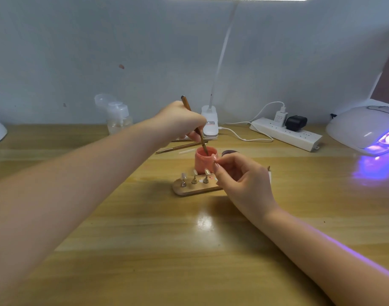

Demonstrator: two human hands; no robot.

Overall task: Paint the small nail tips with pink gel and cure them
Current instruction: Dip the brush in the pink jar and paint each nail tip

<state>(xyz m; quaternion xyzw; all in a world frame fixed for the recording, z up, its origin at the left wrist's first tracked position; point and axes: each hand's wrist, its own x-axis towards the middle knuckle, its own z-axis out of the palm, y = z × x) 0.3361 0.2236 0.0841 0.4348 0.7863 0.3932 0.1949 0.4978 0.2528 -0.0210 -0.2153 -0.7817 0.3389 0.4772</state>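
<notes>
At a wooden table (pixel 123 250), a curing lamp (pixel 363 129) is glowing ready at right. The left hand (pixel 180 122) is gripping a brush (pixel 194 124), loading gel from the pink jar (pixel 203 161); the right hand (pixel 244 180) is pinching the jar's rim, steadying it behind the nail tips (pixel 194 173) standing on their holder (pixel 195 189).

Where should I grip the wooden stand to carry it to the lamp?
By its bare left end, pinching the long edges from above. The stand lies flat, and upright tip holders fill its middle. The right hand covers the other end.
</notes>
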